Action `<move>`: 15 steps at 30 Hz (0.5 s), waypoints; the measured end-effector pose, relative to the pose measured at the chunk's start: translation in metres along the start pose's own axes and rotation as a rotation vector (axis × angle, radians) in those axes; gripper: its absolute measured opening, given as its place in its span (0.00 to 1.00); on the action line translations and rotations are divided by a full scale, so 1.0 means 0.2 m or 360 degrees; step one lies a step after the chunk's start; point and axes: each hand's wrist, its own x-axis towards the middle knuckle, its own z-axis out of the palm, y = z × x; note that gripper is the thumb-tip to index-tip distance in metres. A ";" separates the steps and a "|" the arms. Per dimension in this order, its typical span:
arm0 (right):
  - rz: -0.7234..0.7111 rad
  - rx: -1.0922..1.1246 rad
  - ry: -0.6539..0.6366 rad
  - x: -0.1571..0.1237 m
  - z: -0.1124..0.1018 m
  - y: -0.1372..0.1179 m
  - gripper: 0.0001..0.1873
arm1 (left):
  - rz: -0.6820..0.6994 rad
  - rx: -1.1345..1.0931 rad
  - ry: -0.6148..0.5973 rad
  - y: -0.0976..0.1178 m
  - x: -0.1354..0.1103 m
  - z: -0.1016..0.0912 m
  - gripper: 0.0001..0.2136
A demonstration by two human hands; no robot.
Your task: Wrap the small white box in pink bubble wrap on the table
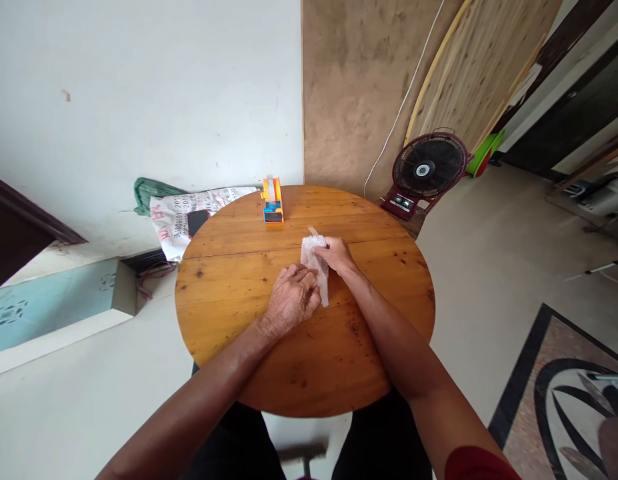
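A small bundle of bubble wrap (311,250) lies near the middle of the round wooden table (309,373), with a short clear strip poking out at its top end. My right hand (337,255) grips the upper right edge, its thumb across the top face. Over the lower left part, my left hand (293,293) rests with fingers curled and pressed against the wrap; its fingertips are partly hidden. Whatever the wrap encloses cannot be made out. Beyond the bundle, an orange and blue tape dispenser (273,212) with a roll of tape stands by the table's far edge.
A dark red fan (429,167) stands behind the table on the right. Printed white sacks (173,227) and a green bag (151,190) lie by the wall at the left. A large round wooden board (479,73) leans at the back right.
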 end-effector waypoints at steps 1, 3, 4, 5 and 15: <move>-0.0007 -0.0026 0.0011 0.00 0.00 0.00 0.13 | -0.0005 0.0008 -0.0009 0.00 0.00 0.00 0.06; -0.0021 -0.0061 0.0040 -0.01 0.00 -0.01 0.12 | -0.0035 0.0028 -0.0025 0.00 0.00 0.00 0.07; -0.0028 -0.0064 0.0054 -0.01 0.00 -0.01 0.12 | -0.0056 0.0037 -0.0034 0.01 0.00 0.00 0.06; -0.0039 -0.0054 0.0064 -0.02 0.00 -0.02 0.12 | -0.0077 0.0044 -0.0043 0.01 0.00 0.00 0.06; 0.0048 0.0970 0.0023 -0.08 0.01 -0.06 0.16 | -0.0145 0.0028 -0.0091 0.02 0.01 -0.01 0.06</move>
